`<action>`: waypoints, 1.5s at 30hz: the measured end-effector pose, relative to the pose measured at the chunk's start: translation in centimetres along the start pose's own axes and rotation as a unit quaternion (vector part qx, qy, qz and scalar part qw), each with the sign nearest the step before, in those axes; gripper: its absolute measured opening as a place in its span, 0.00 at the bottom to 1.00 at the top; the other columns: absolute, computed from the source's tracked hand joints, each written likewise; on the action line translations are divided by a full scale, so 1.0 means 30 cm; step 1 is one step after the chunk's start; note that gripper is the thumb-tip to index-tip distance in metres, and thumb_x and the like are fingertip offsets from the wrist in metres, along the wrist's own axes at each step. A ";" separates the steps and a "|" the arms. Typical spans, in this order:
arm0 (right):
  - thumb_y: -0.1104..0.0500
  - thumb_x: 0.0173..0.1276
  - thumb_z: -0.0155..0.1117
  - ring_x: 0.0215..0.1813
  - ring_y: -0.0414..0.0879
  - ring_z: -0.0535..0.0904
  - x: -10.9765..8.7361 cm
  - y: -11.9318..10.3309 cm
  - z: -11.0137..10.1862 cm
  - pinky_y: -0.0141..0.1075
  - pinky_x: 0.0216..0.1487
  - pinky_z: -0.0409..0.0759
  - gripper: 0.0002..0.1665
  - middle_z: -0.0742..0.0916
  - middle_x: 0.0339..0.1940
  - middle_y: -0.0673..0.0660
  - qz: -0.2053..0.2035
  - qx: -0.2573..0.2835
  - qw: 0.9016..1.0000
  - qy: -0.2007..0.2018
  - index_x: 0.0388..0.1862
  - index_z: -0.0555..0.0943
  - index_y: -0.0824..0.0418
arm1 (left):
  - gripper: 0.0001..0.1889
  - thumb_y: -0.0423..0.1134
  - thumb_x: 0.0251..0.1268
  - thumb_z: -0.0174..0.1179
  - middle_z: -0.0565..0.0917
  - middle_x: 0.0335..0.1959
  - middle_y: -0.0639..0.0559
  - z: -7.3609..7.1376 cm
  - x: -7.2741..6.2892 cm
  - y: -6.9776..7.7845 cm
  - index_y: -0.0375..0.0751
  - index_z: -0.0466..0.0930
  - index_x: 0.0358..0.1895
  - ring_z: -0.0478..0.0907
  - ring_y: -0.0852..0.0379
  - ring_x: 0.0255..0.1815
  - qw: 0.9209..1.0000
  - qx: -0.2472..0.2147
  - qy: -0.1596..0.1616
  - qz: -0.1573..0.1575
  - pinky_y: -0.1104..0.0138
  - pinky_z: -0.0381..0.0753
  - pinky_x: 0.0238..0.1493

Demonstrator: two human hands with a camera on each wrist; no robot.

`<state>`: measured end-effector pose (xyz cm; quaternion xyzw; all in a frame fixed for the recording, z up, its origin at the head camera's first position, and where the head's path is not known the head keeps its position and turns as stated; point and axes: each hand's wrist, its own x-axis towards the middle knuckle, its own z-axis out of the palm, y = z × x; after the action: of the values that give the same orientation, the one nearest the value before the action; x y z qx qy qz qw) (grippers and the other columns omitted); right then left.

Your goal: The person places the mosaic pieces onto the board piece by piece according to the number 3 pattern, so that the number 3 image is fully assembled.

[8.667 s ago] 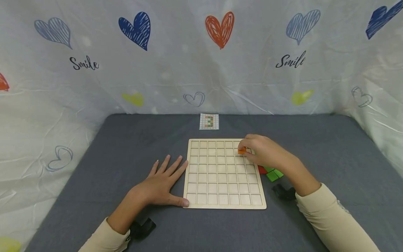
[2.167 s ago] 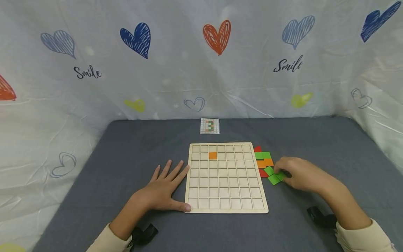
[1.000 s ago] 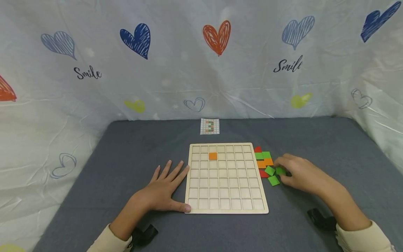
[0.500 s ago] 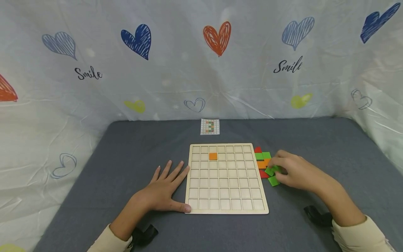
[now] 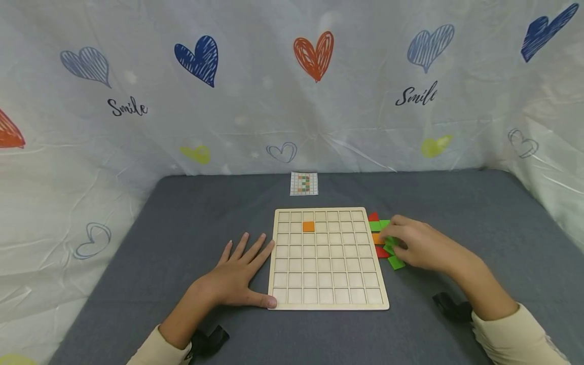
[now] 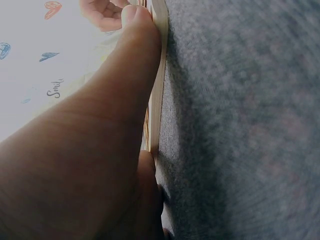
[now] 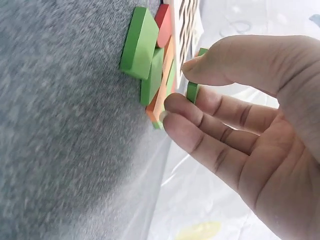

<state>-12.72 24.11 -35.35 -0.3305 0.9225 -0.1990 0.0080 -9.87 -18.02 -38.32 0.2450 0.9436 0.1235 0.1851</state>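
My left hand (image 5: 230, 276) lies with spread, straight fingers at the left side of a wooden grid board (image 5: 328, 306); its thumb presses on the near left corner. One orange square tile (image 5: 308, 226) sits in a cell of the second row, third column. In the right wrist view, a small green square tile (image 7: 192, 92) is pinched between thumb and fingers of my right hand (image 5: 422, 246). That hand is over the loose tiles by the board's right edge. Among these are a green tile (image 5: 396, 262), a red tile (image 5: 381, 252) and an orange tile (image 5: 377, 239), some partly hidden by the hand.
A small printed card (image 5: 303, 183) with a coloured grid pattern lies behind the board. Grey cloth (image 5: 219, 203) covers the table, and a white curtain (image 5: 255, 101) with hearts hangs along its back edge. Black wrist devices (image 5: 451, 307) are strapped to both arms.
An orange tile, held over the board earliest on, now sits in a cell. My right hand went to the loose tiles, took a green one and has shifted slightly left. The left hand stays put.
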 end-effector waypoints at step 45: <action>0.76 0.61 0.64 0.43 0.45 0.81 0.234 -0.069 0.062 0.40 0.41 0.80 0.15 0.84 0.43 0.53 -0.051 0.009 0.998 -0.032 0.41 0.87 0.61 | 0.64 0.83 0.45 0.57 0.40 0.83 0.50 -0.004 -0.001 0.005 0.56 0.41 0.83 0.28 0.38 0.80 1.000 0.000 -0.004 -0.001 0.36 0.29 0.71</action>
<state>-16.68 17.69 -35.47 -0.3829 0.9022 -0.1965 0.0299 -9.84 -17.92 -38.16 0.2445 0.9431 0.1225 0.1893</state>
